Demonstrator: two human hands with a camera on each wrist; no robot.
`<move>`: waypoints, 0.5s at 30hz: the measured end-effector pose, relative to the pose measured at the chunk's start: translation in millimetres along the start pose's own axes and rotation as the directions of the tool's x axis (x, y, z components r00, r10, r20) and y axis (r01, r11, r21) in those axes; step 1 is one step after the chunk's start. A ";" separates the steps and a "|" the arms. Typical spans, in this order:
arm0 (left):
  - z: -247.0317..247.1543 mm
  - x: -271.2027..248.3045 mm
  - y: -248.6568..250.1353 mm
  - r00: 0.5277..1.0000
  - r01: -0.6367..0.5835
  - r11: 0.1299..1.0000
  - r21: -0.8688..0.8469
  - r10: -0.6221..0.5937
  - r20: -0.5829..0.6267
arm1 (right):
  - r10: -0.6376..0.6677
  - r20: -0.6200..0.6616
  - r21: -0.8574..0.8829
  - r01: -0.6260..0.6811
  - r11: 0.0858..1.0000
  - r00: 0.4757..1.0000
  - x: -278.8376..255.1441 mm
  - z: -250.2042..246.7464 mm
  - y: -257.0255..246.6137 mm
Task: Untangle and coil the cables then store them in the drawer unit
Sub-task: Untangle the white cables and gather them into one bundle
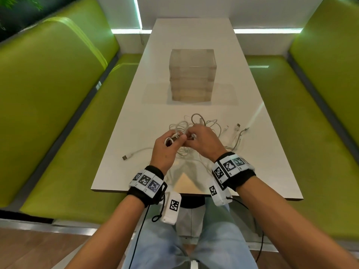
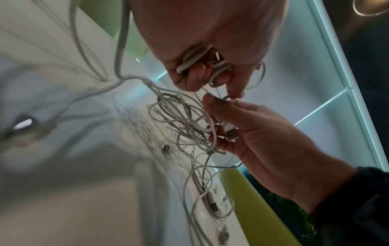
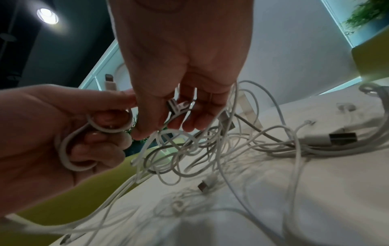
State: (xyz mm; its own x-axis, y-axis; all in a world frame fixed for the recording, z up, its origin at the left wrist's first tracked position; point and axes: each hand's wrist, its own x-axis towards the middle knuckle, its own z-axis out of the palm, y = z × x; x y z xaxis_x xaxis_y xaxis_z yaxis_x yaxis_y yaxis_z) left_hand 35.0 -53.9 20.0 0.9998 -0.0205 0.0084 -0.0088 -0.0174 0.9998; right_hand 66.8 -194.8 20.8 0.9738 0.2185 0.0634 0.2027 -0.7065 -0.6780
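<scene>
A tangle of white cables [image 1: 202, 123] lies on the white table [image 1: 136, 133], in front of the translucent drawer unit [image 1: 192, 74]. My left hand [image 1: 171, 142] grips a few loops of thicker white cable [image 3: 94, 133] wound round its fingers. My right hand [image 1: 196, 135] touches it from the right. In the right wrist view its fingers [image 3: 189, 116] curl round thin strands and a small plug [image 3: 176, 106]. In the left wrist view the coil [image 2: 195, 61] sits in my left palm, and the right hand [image 2: 223, 113] holds cable loops and a USB plug [image 2: 230, 133]. All drawers look shut.
A loose USB end [image 1: 125, 157] trails left on the table, and more plugs [image 1: 238, 125] lie to the right. Green padded benches [image 1: 58, 113] flank both long sides of the table. The near table edge [image 1: 194, 193] is just behind my wrists.
</scene>
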 end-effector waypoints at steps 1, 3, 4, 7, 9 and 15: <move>0.9 -1.5 2.4 1.000 0.012 1.000 -0.014 -0.011 0.015 | -0.007 0.013 -0.031 0.008 0.999 1.000 1.4 0.9 0.7; 2.0 -4.9 5.7 0.997 0.048 0.998 -0.033 -0.047 0.055 | -0.010 0.026 -0.126 0.014 0.992 1.000 3.7 3.2 2.5; 1.6 -6.8 7.8 0.995 0.066 0.997 -0.048 -0.063 0.072 | -0.009 0.020 -0.149 0.012 0.989 1.000 4.9 3.8 3.9; -4.5 -10.8 14.1 0.994 0.079 0.988 -0.129 -0.069 0.085 | -0.010 0.003 -0.181 0.011 0.983 1.000 7.9 4.0 7.5; -11.0 -11.8 15.3 0.994 0.078 0.975 -0.210 -0.060 0.088 | -0.005 -0.017 -0.196 0.001 0.981 1.000 9.1 3.1 10.2; -20.8 -18.7 12.2 0.994 0.066 0.977 -0.205 -0.047 0.097 | -0.040 -0.072 -0.235 0.022 0.972 0.997 12.9 4.7 12.1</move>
State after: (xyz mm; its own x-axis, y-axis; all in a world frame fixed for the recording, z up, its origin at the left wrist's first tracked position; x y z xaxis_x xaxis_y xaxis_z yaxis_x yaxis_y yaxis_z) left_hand 16.7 -33.0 32.4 0.9923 -0.1169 -0.0399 0.0614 0.1862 0.9806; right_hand 81.4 -197.3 10.0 0.9699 0.1972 0.1428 0.2423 -0.8399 -0.4857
